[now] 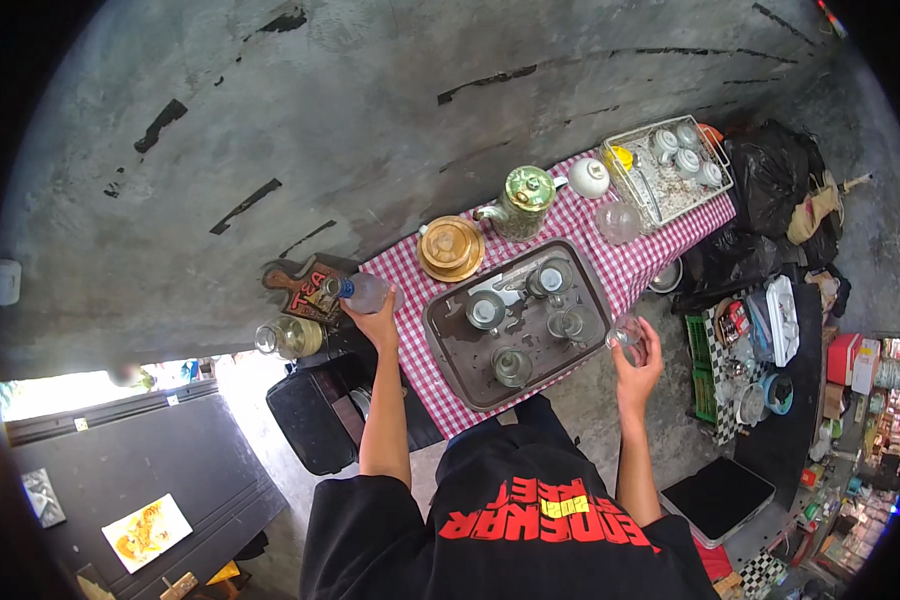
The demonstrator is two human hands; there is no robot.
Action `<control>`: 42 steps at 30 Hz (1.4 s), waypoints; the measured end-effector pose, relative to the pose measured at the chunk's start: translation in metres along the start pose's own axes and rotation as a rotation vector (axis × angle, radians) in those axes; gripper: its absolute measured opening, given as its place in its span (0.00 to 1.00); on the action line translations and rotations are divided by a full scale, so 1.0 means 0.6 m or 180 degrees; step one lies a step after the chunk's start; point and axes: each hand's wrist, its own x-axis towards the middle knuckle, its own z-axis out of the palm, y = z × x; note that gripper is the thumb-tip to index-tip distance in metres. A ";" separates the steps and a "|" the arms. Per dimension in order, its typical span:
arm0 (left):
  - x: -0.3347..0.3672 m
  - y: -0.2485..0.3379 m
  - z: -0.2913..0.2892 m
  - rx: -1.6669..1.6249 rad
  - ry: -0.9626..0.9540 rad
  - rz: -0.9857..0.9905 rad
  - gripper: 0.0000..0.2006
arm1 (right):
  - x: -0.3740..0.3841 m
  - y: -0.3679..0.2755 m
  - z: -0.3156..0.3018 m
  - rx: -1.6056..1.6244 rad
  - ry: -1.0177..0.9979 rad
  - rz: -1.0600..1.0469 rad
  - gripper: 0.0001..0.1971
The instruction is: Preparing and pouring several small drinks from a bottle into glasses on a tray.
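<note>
My left hand (375, 322) is closed around a clear bottle (366, 293) with a blue neck, held tilted at the left end of the table. My right hand (638, 368) grips a clear drinking glass (625, 336) just off the right edge of a brown tray (440, 345). Several glass mugs stand on the wet tray, among them a mug (511, 367) at its near side and another mug (485, 311) farther left. Behind the tray are a green patterned teapot (522, 210) and a stack of round brown dishes (451, 248).
A red checked cloth (420, 385) covers the table against a grey wall. At the back right, a white dish rack (670, 210) holds cups, near a white round pot (588, 178) and a glass bowl (618, 222). A glass jar (295, 338) stands left, above a black case (310, 415).
</note>
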 end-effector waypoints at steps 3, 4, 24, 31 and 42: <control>0.006 -0.015 -0.004 0.0028 -0.0049 0.0023 0.52 | -0.007 -0.016 -0.004 -0.0083 0.0151 0.0106 0.28; 0.007 -0.020 -0.007 -0.0055 -0.0025 -0.0013 0.52 | -0.010 -0.016 -0.006 -0.0082 0.0160 0.0109 0.28; 0.020 0.186 -0.096 -0.0445 -0.0467 0.1067 0.41 | -0.029 -0.084 -0.005 0.0113 0.0297 -0.0260 0.28; -0.013 0.351 -0.134 -0.0748 -0.0794 0.1364 0.35 | -0.021 -0.098 -0.012 0.0042 0.0220 -0.0381 0.28; -0.145 0.459 -0.143 -0.1362 -0.0872 0.1109 0.34 | -0.009 -0.097 -0.052 0.0424 0.0198 -0.0676 0.27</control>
